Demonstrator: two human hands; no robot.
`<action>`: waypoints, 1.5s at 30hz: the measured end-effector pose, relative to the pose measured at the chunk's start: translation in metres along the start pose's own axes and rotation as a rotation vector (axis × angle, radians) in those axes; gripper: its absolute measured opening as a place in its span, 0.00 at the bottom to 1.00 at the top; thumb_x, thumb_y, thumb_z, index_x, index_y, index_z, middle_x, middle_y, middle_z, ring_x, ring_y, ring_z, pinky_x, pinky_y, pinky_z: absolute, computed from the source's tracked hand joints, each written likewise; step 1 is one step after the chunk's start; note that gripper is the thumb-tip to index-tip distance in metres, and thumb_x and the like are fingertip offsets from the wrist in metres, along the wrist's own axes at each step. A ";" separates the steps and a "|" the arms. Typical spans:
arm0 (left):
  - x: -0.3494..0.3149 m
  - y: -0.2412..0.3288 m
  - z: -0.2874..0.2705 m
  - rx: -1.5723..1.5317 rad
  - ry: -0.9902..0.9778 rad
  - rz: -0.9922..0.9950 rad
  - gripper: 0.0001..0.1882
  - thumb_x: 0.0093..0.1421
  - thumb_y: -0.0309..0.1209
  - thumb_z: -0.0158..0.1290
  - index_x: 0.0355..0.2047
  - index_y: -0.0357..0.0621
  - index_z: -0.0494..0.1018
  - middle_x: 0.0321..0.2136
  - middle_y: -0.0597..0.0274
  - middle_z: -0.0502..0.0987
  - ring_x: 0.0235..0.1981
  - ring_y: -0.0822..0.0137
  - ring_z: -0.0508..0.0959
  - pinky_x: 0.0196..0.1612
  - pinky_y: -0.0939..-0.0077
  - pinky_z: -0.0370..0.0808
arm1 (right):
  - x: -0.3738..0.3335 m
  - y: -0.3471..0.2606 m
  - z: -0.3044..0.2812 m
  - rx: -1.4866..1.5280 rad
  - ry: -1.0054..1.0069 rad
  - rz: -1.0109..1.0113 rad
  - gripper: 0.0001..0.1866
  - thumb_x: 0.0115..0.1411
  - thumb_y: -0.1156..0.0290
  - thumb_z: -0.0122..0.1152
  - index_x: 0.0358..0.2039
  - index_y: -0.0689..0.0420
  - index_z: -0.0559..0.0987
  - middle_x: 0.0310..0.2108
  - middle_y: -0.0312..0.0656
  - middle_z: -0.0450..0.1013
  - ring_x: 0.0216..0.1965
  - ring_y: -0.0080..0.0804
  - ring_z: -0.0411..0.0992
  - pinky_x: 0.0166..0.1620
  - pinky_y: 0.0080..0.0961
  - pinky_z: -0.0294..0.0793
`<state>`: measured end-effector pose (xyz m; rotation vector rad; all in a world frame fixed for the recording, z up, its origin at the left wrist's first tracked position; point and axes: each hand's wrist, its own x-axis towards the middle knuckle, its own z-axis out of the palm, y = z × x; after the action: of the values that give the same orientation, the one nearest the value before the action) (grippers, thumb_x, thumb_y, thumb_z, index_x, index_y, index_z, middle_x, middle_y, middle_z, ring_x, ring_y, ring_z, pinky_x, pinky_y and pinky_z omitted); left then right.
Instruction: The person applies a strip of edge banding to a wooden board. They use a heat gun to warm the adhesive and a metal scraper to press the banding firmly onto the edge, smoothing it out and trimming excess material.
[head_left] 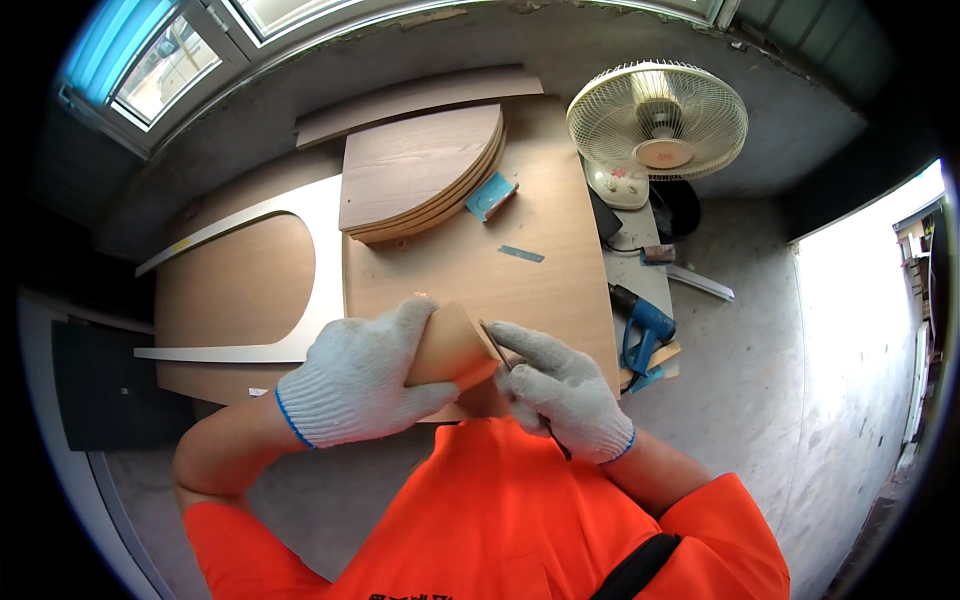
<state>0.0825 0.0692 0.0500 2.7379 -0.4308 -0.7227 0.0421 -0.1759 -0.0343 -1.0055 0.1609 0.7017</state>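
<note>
In a white knit glove, my left hand (350, 385) grips a light wood-coloured board piece (447, 348) near the table's front edge, its thumb and fingers spread around the board. My right hand (565, 388), gloved the same way, is closed on a slim dark metal tool, file-like in shape (497, 344). That tool lies along the board's right edge, with my index finger stretched over it. Its other end shows below my right palm. The glove hides the middle of it, so I cannot tell its exact kind.
Quarter-round boards (425, 165) are stacked on the wooden table (420, 275). Beside them lie a teal folded piece (490, 197) and a blue-grey metal strip (521, 254). A white U-shaped frame (325, 260) is at left. On the right stand a fan (660, 120) and a blue heat gun (650, 322).
</note>
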 end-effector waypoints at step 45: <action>0.000 -0.005 0.018 -0.040 0.011 0.085 0.40 0.60 0.53 0.70 0.60 0.36 0.72 0.44 0.40 0.85 0.39 0.39 0.88 0.43 0.49 0.85 | -0.008 -0.014 0.030 -0.298 0.099 -0.036 0.29 0.80 0.64 0.49 0.78 0.60 0.69 0.34 0.36 0.74 0.23 0.17 0.64 0.27 0.17 0.65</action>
<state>0.0740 0.0707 0.0334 2.6668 -0.5212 -0.6863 0.0389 -0.1605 -0.0042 -1.3261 0.1264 0.6541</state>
